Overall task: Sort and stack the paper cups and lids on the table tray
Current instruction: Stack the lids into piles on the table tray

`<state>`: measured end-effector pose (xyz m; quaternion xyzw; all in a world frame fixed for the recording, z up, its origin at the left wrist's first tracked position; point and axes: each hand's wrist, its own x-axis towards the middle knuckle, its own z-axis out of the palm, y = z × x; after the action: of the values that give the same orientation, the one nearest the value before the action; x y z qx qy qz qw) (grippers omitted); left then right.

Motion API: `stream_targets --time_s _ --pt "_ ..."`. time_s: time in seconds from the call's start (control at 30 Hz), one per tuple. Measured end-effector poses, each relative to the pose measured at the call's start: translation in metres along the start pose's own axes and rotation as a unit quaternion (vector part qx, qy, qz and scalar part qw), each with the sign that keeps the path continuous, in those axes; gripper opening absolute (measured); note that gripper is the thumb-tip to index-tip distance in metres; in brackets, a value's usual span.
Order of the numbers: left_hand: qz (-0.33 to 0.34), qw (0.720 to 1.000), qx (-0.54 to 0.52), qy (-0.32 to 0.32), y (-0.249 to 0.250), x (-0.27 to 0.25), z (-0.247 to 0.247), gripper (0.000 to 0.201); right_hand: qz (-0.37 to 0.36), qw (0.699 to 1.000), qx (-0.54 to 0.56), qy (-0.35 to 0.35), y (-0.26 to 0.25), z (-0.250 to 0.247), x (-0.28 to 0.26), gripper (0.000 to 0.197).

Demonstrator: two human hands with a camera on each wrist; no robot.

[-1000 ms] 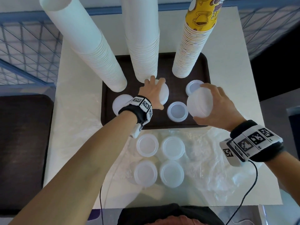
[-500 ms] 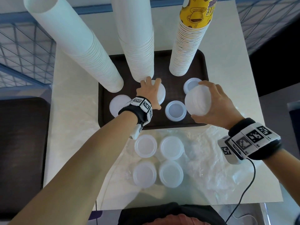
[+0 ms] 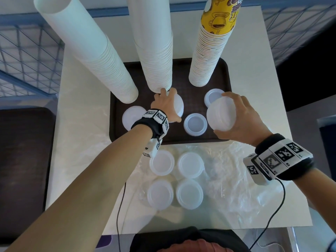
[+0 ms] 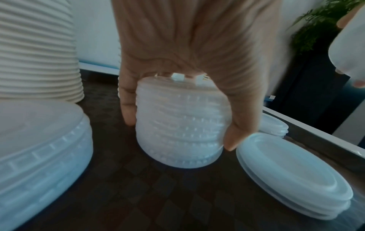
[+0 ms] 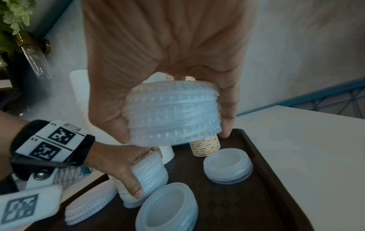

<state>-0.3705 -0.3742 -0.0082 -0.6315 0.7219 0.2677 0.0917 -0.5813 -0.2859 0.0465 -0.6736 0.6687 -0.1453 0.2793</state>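
Note:
A dark brown tray (image 3: pixel 221 75) carries three tall cup stacks: two white (image 3: pixel 94 51) (image 3: pixel 154 44) and one yellow-printed (image 3: pixel 209 51). My left hand (image 3: pixel 166 104) grips a stack of translucent lids (image 4: pixel 179 125) that stands on the tray (image 4: pixel 138 195) in front of the middle cups. My right hand (image 3: pixel 236 117) holds a second lid stack (image 3: pixel 221 115) (image 5: pixel 173 115) in the air above the tray's right side. Short lid piles lie on the tray at left (image 3: pixel 131 115), centre (image 3: pixel 195 124) and right (image 3: pixel 212 97).
Several more lid piles (image 3: pixel 175 177) sit on crinkled clear plastic wrap (image 3: pixel 236 188) on the white table, nearer to me than the tray. A blue wire fence (image 3: pixel 27 57) runs along the left. A dark seat (image 3: pixel 23 160) is at the left.
My right hand has carried its lid stack slightly away from the tray's front edge, towards the right-hand pile. My left hand stays on its stack.

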Motion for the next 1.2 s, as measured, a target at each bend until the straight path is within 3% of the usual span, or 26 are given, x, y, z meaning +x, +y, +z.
stream_targets --time_s 0.33,0.57,0.8,0.97,1.2 --pt "0.034 0.997 0.064 0.018 0.004 -0.004 0.009 0.097 0.004 1.0 -0.003 -0.002 0.005 -0.003 -0.004 0.1" --pt "0.033 0.998 0.039 0.023 0.002 -0.007 0.006 0.099 0.002 1.0 -0.003 -0.003 0.003 -0.003 -0.004 0.101" --pt "0.075 0.993 0.046 0.079 -0.011 -0.019 0.001 0.109 -0.002 1.0 -0.007 0.0 0.004 -0.004 -0.006 0.102" --pt "0.115 0.985 0.023 0.129 -0.024 -0.028 0.002 0.097 0.01 1.0 0.003 0.0 0.006 -0.001 -0.008 0.1" --pt "0.145 0.981 0.049 0.118 -0.029 -0.025 0.018 0.084 0.008 1.0 -0.002 -0.005 0.005 -0.001 -0.011 0.1"
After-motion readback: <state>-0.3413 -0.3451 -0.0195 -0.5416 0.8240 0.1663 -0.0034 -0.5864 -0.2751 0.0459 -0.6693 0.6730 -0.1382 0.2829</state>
